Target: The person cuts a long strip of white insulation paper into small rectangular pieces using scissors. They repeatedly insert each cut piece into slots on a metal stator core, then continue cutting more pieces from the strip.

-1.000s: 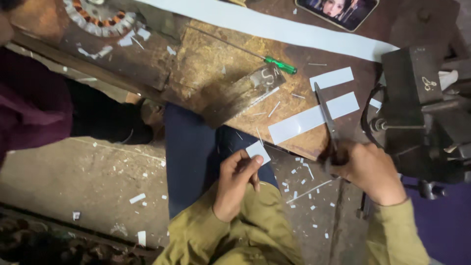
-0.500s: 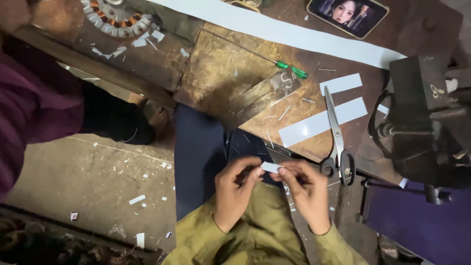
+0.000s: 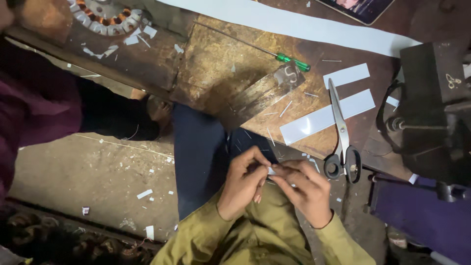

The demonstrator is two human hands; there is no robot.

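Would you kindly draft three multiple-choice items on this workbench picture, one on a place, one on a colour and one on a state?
1. Where do the scissors lie?
A. on the floor
B. on the bench, right of the long white strip
C. in the right hand

2. What colour is the screwdriver handle?
A. green
B. red
C. yellow

3. What are the left hand and right hand doing?
A. resting flat on the bench
B. gripping the scissors
C. pinching a small white piece between their fingers

Key: 1 B, the scissors rest closed on the wooden bench beside the strip. 2 A, the handle is plainly green. 3 C, both hands meet around the white piece, above the lap.
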